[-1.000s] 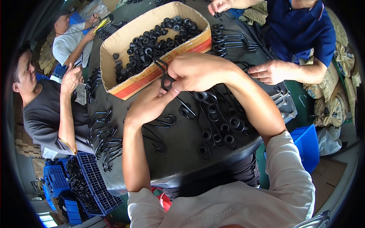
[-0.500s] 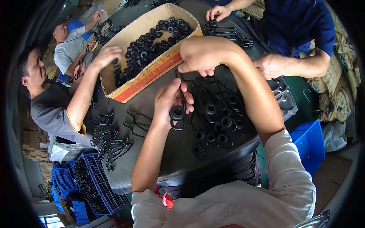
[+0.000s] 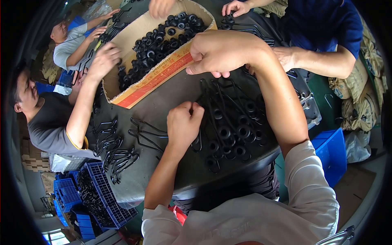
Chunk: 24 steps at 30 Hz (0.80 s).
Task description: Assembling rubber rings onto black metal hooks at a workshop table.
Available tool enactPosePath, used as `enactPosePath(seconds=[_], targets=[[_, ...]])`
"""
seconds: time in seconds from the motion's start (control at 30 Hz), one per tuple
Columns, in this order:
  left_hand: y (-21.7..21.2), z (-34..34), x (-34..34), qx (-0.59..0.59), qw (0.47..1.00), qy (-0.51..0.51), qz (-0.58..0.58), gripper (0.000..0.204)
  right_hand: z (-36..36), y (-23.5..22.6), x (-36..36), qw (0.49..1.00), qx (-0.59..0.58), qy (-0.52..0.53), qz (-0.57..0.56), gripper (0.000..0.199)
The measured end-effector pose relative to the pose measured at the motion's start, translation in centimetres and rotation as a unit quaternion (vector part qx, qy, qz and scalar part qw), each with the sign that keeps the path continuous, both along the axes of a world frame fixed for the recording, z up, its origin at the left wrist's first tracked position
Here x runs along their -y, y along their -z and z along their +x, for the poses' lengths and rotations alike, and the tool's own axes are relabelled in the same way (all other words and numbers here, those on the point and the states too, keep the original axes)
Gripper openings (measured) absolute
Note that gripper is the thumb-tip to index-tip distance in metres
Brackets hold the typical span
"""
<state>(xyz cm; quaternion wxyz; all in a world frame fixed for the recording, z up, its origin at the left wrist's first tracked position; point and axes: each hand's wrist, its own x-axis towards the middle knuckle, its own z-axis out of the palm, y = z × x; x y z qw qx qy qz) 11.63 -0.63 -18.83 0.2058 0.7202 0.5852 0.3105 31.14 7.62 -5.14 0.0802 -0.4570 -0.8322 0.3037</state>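
My left hand (image 3: pixel 184 125) is closed in a fist over the dark table. From beneath its right edge shows the looped end of a black bent-wire hook (image 3: pixel 197 143), which the fist wraps; the upper part is hidden. My right hand (image 3: pixel 223 54) hovers farther off, beside the cardboard box's printed side (image 3: pixel 157 77), fingers curled and thumb pointing left. Whatever its fingertips hold, if anything, is out of sight. Right of my left fist lies a pile of wire hooks fitted with black rubber bushings (image 3: pixel 224 131). Loose black bushings (image 3: pixel 153 53) fill much of the box.
Bare bent hooks (image 3: pixel 116 153) lie at the table's left, with more wire pieces (image 3: pixel 147 134) nearer my left wrist. Co-workers' hands (image 3: pixel 105 61) reach in from the left, the far side and the right. Blue crates (image 3: pixel 108 196) stand lower left; a blue bin (image 3: pixel 328 155) is at right.
My left hand has turned from holding the hook with its bushing in view to a closed fist, lower down. My right hand has risen slightly away from it. A co-worker's hand now reaches over the box.
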Motion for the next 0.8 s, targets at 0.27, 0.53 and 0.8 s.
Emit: enactPosePath(seconds=[0.27, 0.53, 0.8], targets=[[0.2, -3.5, -0.8, 0.158, 0.98, -0.084, -0.082, 0.037, -0.3, 0.6, -0.4, 1.0, -0.011, -0.001, -0.003, 0.04], [-1.9, -5.5, -0.9, 0.034, 0.994, -0.066, -0.079, 0.035, -0.8, 0.9, -0.8, 0.999, 0.025, -0.009, -0.023, 0.037], [-1.5, -3.8, 0.2, -0.095, 0.994, -0.028, -0.056, 0.036, -1.0, 0.6, 0.3, 0.999, 0.043, -0.022, 0.012, 0.035]])
